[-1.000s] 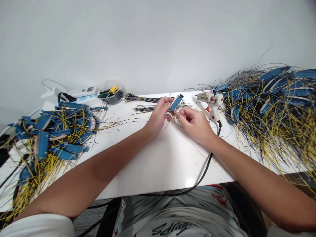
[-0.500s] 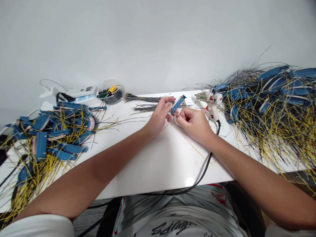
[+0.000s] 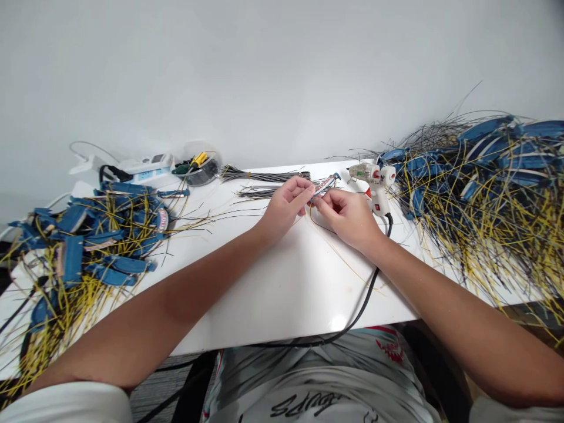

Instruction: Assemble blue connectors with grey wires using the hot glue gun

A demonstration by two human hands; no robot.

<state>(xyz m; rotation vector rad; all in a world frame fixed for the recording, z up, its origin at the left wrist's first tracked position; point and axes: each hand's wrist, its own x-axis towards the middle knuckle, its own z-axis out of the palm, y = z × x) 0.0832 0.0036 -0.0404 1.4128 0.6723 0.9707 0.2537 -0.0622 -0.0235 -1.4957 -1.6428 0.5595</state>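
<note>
A small blue connector [image 3: 325, 185] with a printed label side facing up sits between my hands, near the table's far edge. My left hand [image 3: 286, 205] pinches its near end between thumb and fingers. The fingertips of my right hand [image 3: 346, 217] meet it at the same end, where thin wires [image 3: 318, 220] leave it, but they partly hide that joint. A white hot glue gun [image 3: 374, 182] lies just beyond my right hand. Two bundles of thin black wires [image 3: 264, 176] lie beyond my left hand.
Heaps of blue connectors with yellow and black wires fill both sides: one at left [image 3: 83, 252], one at right [image 3: 484, 188]. A power strip [image 3: 145, 167] and a clear bowl of tools [image 3: 198, 170] stand at the back left. A black cord [image 3: 368, 299] crosses the white table [image 3: 282, 294].
The blue connector has rotated from a steep tilt to a flatter one, its far end swinging right and its label side turning up. My hands have moved slightly closer together.
</note>
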